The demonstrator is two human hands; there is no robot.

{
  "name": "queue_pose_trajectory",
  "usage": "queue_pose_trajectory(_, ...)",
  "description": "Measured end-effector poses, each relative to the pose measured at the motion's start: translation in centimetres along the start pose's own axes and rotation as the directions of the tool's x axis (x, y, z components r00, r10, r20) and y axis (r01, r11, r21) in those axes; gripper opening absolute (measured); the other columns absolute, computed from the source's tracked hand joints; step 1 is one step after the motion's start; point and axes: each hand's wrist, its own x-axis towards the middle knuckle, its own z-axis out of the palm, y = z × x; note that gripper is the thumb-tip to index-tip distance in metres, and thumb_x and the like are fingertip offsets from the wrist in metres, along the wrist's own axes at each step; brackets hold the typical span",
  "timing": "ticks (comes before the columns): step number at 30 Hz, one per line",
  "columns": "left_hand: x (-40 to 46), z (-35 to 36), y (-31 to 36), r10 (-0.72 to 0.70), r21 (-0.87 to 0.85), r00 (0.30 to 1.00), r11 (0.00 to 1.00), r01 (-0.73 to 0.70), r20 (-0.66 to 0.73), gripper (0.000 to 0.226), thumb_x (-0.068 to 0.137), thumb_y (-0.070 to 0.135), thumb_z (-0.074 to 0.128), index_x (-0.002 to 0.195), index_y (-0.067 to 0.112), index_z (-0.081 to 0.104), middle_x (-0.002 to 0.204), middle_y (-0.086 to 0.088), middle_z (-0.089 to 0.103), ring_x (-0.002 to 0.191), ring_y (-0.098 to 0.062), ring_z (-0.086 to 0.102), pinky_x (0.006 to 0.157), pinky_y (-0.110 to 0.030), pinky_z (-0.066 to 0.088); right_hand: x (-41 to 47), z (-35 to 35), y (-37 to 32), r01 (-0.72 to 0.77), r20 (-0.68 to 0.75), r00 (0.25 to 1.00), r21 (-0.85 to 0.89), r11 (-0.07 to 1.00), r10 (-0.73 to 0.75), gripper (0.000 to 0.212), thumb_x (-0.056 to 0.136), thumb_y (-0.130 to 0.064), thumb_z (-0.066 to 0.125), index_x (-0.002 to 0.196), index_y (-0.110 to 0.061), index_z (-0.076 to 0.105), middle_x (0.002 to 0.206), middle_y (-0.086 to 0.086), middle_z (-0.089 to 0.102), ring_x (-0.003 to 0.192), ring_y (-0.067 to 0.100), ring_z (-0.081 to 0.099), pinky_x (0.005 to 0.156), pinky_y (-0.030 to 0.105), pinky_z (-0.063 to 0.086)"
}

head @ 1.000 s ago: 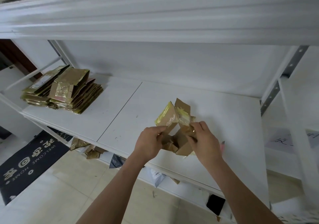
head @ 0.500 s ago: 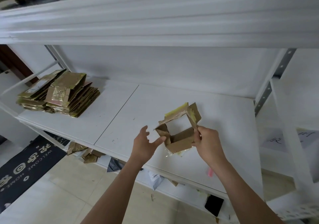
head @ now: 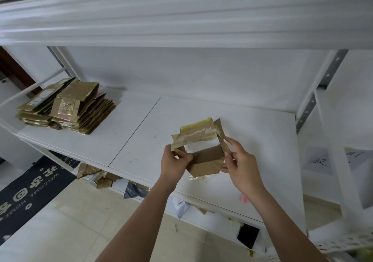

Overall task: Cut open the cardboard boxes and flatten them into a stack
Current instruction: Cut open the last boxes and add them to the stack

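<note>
Since half a second ago, left hand (head: 175, 160) regripped opened box (head: 201, 150) opposite pinching right hand (head: 240, 164), above shelf (head: 252, 140) right; flattening step, then far-left stack (head: 66, 106).

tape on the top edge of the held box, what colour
Yellow-green tape along the brown box's top edge, clearest in the head view.

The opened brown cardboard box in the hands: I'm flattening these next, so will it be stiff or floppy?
The opened brown cardboard box is probably light and collapsible: it's an open-ended sleeve. Loose taped flaps look floppy. The left hand and right hand pinch it easily.
</note>
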Motion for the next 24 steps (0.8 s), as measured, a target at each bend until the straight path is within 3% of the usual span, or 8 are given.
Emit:
queue_pose_trajectory(3,0.3,-1.7,-0.5,-0.025,-0.224,0.985,0.973,0.062,0.168,0.041,0.089,-0.005,0.055,0.119,0.023,0.058,0.108,-0.005,0.066,0.095,-0.024,0.067,0.079,-0.035,0.06,0.0,-0.5,0.7,-0.008,0.072,0.997,-0.163,0.987,0.02,0.04,0.103,-0.019,0.044,0.136,-0.041,0.048,0.093,-0.003,0.069,0.08,0.012,0.071,0.099,0.065,0.042)
queue_pose_trajectory(5,0.6,-2.8,-1.0,-0.043,-0.416,0.965,0.897,0.151,0.258,0.052,0.088,-0.018,0.044,0.127,0.013,0.059,0.103,-0.011,0.07,0.093,-0.025,0.068,0.079,-0.033,0.059,0.1,-0.9,1.2,0.043,0.089,0.996,-0.293,0.955,-0.018,0.046,0.103,-0.016,0.041,0.14,-0.044,0.046,0.098,0.0,0.069,0.089,0.018,0.069,0.096,0.062,0.046)
queue_pose_trajectory(8,1.1,-4.1,-2.0,-0.094,-0.59,0.94,0.757,0.281,0.328,0.061,0.084,-0.028,0.03,0.128,0.003,0.058,0.115,-0.025,0.064,0.107,-0.036,0.062,0.083,-0.041,0.059,0.2,-0.7,1.8,0.169,0.174,0.98,-0.496,0.852,-0.093,0.065,0.097,0.002,0.04,0.143,-0.043,0.042,0.131,-0.008,0.06,0.111,0.02,0.061,0.095,0.055,0.05)
queue_pose_trajectory(15,0.4,-6.2,-5.7,-0.338,-0.442,0.857,0.748,0.496,0.389,0.068,0.068,-0.022,0.018,0.116,-0.002,0.06,0.109,-0.023,0.07,0.099,-0.039,0.07,0.077,-0.039,0.061,0.0,2.3,4.8,0.327,0.478,0.878,-0.548,0.77,-0.032,0.082,0.079,0.023,0.039,0.145,-0.025,0.046,0.152,-0.006,0.042,0.123,0.025,0.051,0.104,0.031,0.041)
queue_pose_trajectory(17,0.3,-6.5,-6.5,-0.353,-0.47,0.849,0.717,0.515,0.393,0.064,0.072,-0.019,0.021,0.118,-0.001,0.06,0.102,-0.018,0.074,0.093,-0.035,0.072,0.071,-0.037,0.061,-0.1,3.1,5.9,0.301,0.512,0.858,-0.578,0.758,0.049,0.073,0.083,0.02,0.039,0.144,-0.019,0.048,0.154,-0.001,0.038,0.133,0.023,0.045,0.111,0.029,0.033)
queue_pose_trajectory(20,0.7,-6.5,-7.1,-0.375,-0.435,0.865,0.753,0.494,0.332,0.049,0.086,-0.012,0.034,0.129,0.001,0.054,0.109,-0.014,0.072,0.093,-0.032,0.067,0.08,-0.04,0.058,-0.3,4.2,7.1,0.205,0.511,0.817,-0.691,0.694,0.267,0.038,0.094,0.004,0.044,0.127,-0.005,0.06,0.134,0.014,0.055,0.12,0.026,0.053,0.1,0.029,0.042)
queue_pose_trajectory(22,0.9,-6.4,-7.2,-0.364,-0.245,0.897,0.872,0.423,0.251,0.031,0.101,0.008,0.049,0.131,0.006,0.054,0.113,-0.014,0.071,0.089,-0.028,0.068,0.085,-0.038,0.056,-0.4,4.7,7.4,0.137,0.473,0.826,-0.697,0.703,0.307,0.027,0.093,-0.002,0.052,0.116,-0.009,0.064,0.12,0.009,0.059,0.108,0.022,0.059,0.092,0.025,0.046)
queue_pose_trajectory(24,0.9,-5.8,-6.9,-0.329,-0.048,0.92,0.937,0.346,0.214,0.034,0.099,0.024,0.058,0.129,0.006,0.058,0.111,-0.015,0.07,0.082,-0.026,0.07,0.083,-0.036,0.057,-0.3,4.9,7.7,0.084,0.4,0.874,-0.682,0.726,0.274,0.02,0.092,-0.004,0.054,0.105,-0.013,0.066,0.11,0.002,0.062,0.098,0.015,0.061,0.086,0.022,0.049)
